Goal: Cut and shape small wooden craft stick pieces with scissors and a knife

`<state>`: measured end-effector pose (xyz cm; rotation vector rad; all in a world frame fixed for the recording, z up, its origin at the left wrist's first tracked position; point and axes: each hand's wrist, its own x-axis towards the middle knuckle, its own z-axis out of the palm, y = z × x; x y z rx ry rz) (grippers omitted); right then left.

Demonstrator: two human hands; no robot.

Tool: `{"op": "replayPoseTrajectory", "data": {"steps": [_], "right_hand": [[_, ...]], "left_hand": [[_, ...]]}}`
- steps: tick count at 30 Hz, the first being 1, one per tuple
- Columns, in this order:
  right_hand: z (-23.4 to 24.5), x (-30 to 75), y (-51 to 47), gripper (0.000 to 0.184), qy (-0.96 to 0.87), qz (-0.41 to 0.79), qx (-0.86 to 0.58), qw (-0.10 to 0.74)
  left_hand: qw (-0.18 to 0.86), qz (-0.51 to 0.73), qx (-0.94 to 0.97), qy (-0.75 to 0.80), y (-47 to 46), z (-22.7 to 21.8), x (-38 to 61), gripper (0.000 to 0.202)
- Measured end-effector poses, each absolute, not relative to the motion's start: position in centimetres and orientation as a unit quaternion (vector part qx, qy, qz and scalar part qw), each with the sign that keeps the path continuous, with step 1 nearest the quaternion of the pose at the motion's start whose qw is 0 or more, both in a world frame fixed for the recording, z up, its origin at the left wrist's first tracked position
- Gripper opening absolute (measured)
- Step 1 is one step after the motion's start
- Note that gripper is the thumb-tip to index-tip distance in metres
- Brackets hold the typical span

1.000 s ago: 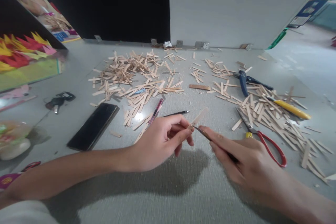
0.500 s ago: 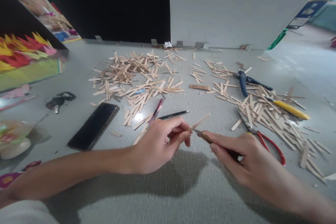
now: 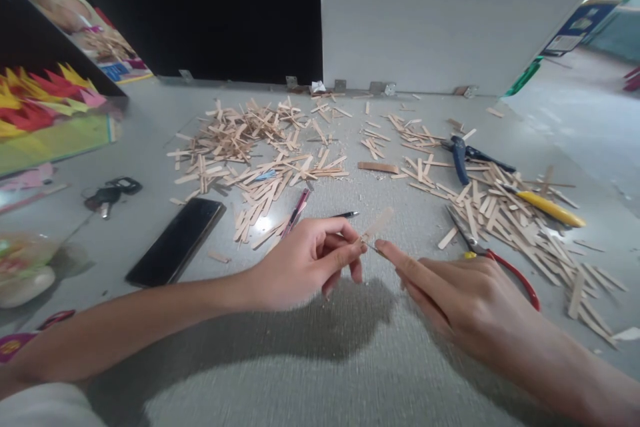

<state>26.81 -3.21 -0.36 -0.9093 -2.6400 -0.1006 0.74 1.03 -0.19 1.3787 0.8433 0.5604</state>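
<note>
Between thumb and fingers, my left hand (image 3: 315,257) pinches a short wooden craft stick (image 3: 379,223), whose rounded end points up and to the right. My right hand (image 3: 450,290) is closed around a small knife (image 3: 373,248), with the index finger stretched along its back. The blade touches the stick close to my left fingertips; most of the knife's handle is hidden by my right hand. Just beyond my left hand lie a black pen (image 3: 349,215) and a slim pink-and-dark tool (image 3: 296,212). Red-handled scissors (image 3: 510,275) lie beside my right hand.
Loose craft sticks (image 3: 240,133) are heaped at the back left, and more sticks (image 3: 530,227) lie at right with a yellow cutter (image 3: 550,207) and blue-handled pliers (image 3: 459,159). A phone (image 3: 175,242) and keys (image 3: 107,197) lie at left. A black-and-white panel (image 3: 425,20) stands behind.
My right hand has rolled over, its index finger now lying over the knife near the stick. The stick has shifted slightly left, and my left fingers have bent a little differently.
</note>
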Motion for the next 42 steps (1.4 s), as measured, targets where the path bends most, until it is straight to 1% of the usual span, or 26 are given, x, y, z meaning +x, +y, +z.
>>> {"op": "replayPoseTrajectory", "data": {"steps": [4,8,10,12,16,18,20,21,23,25,27,30,32,37,42], "right_hand": [[-0.6,26.4,-3.3,0.044,-0.904,0.019,-0.380,0.196],[-0.7,25.7,-3.0,0.032,-0.880,0.083,-0.419,0.211],[-1.0,25.5,-2.6,0.029,-0.870,0.095,-0.435,0.212],[-1.7,25.5,-2.3,0.027,-0.870,0.094,-0.447,0.184],[-3.6,25.8,-1.8,0.026,-0.888,0.103,-0.438,0.093],[-4.2,25.8,-1.6,0.025,-0.895,0.110,-0.424,0.081],[-4.3,25.5,-1.6,0.022,-0.899,0.111,-0.410,0.107],[-4.3,25.3,-1.6,0.020,-0.896,0.114,-0.407,0.135],[-4.2,24.6,-1.8,0.016,-0.873,0.122,-0.413,0.229],[-4.3,23.9,-2.0,0.013,-0.833,0.127,-0.422,0.336],[-4.9,23.4,-2.2,0.012,-0.802,0.125,-0.420,0.407],[-6.2,22.9,-2.3,0.014,-0.789,0.142,-0.423,0.424],[-7.0,22.8,-2.3,0.018,-0.781,0.148,-0.424,0.434],[-8.3,22.6,-2.5,0.030,-0.768,0.107,-0.415,0.475],[-8.7,22.6,-2.8,0.034,-0.777,0.096,-0.417,0.461]], "left_hand": [[0.617,0.243,0.639,0.389,0.9,-0.1,0.8,0.030],[0.588,0.244,0.660,0.399,0.9,-0.2,0.8,0.027],[0.572,0.253,0.666,0.406,0.9,-0.3,0.8,0.027],[0.557,0.267,0.668,0.416,0.9,-0.5,0.7,0.027],[0.548,0.286,0.661,0.425,0.7,-0.8,0.7,0.018],[0.551,0.286,0.661,0.421,0.6,-1.1,0.7,0.017],[0.549,0.289,0.663,0.419,0.5,-1.5,0.9,0.017],[0.547,0.293,0.663,0.418,0.4,-1.8,1.1,0.016],[0.551,0.300,0.659,0.414,0.1,-2.5,1.5,0.018],[0.579,0.301,0.639,0.406,-0.3,-3.3,2.1,0.025],[0.600,0.301,0.628,0.393,-0.6,-4.2,2.6,0.030],[0.603,0.283,0.636,0.390,-0.9,-5.3,3.0,0.034],[0.593,0.278,0.648,0.388,-0.9,-5.8,3.0,0.035],[0.565,0.299,0.679,0.361,-0.8,-6.4,3.0,0.031],[0.557,0.301,0.687,0.357,-1.1,-6.8,3.1,0.031]]}}
